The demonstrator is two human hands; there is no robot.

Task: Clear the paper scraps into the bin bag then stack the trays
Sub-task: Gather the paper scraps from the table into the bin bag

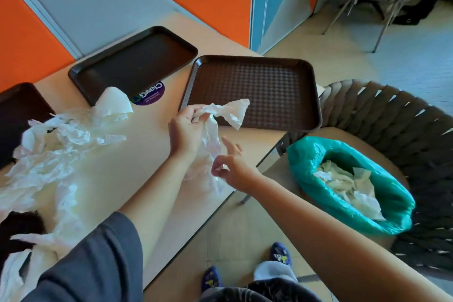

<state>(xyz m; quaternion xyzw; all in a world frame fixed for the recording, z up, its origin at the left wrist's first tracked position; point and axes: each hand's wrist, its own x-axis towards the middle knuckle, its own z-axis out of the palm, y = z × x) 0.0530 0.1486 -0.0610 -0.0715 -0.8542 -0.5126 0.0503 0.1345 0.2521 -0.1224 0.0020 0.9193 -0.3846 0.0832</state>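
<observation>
A third tray at the far left is cut off by the picture's edge and partly buried under crumpled paper scraps, which spread down the left of the worktop to the near corner; a dark object beneath them at the near left cannot be made out. A purple round sticker is half tucked under the rim of the far tray.

The patterned tray lies at the worktop's right edge, its near right corner at or just over the edge. Bare worktop lies between the scrap heap and the hands. Right of the worktop, on a woven chair, the green bin bag stands open, with paper already inside; open floor lies between worktop and chair.

The left hand is raised over the worktop's right part, fingers curled round a long white scrap whose far end drapes over the patterned tray's near rim. The right hand is just near of it, thumb and forefinger pinching the lower trailing part of what seems the same scrap, other fingers spread. Whether it is one piece or two is hard to tell.
</observation>
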